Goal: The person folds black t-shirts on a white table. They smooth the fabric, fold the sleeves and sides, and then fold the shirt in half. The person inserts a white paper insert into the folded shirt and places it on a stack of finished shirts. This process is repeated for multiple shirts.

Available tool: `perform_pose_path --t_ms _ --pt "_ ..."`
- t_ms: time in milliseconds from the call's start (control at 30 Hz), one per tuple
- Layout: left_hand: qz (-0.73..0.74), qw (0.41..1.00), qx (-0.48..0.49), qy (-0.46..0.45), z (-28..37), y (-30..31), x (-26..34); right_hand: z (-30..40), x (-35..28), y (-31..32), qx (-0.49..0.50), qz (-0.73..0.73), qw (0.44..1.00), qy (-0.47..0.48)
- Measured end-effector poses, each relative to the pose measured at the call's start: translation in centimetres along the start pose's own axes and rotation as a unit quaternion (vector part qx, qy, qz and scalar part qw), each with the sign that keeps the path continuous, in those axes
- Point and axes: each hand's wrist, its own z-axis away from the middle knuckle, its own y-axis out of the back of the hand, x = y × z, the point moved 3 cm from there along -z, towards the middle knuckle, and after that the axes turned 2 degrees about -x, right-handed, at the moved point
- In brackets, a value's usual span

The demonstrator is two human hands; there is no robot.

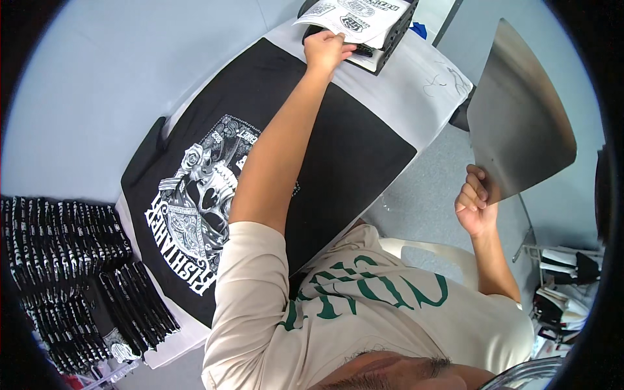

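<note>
My left hand reaches across the table and pinches the edge of a white printed sheet on top of a black rack. The thumb lies on the paper and the other fingers are partly under it. To the right, off the table's edge, my right hand grips a thin, smooth grey sheet by its lower corner and holds it up. A black T-shirt lies spread on the table, bearing a white skull-and-rose print and lettering. My left forearm hides part of the print.
Folded black garments with white prints are stacked at the left. Loose dark threads lie on the white tabletop. A white chair stands beside me. Garments fill a rack at the lower right.
</note>
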Motion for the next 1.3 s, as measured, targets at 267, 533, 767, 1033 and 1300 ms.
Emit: perform_pose_path --t_ms 267,533,767,1033,1300 --pt "-0.027 0.997 0.069 0.012 -1.0 -1.0 -1.2 -0.3 1.3 -0.7 -0.051 0.012 0.999 0.007" --pt "-0.020 0.976 0.102 -0.189 1.4 0.4 1.5 -0.7 0.4 1.0 -0.008 0.077 0.996 0.044" --pt "0.055 0.985 0.117 -0.116 17.5 17.9 2.9 -0.7 -0.2 0.6 -0.037 0.214 0.973 0.083" --pt "-0.250 0.899 0.347 0.094 46.9 36.7 2.8 -4.6 5.0 -2.4 0.014 0.426 0.903 0.050" --pt "-0.322 0.797 0.500 0.107 56.4 40.3 3.3 -13.6 22.7 -8.1 -0.258 0.445 0.833 -0.202"
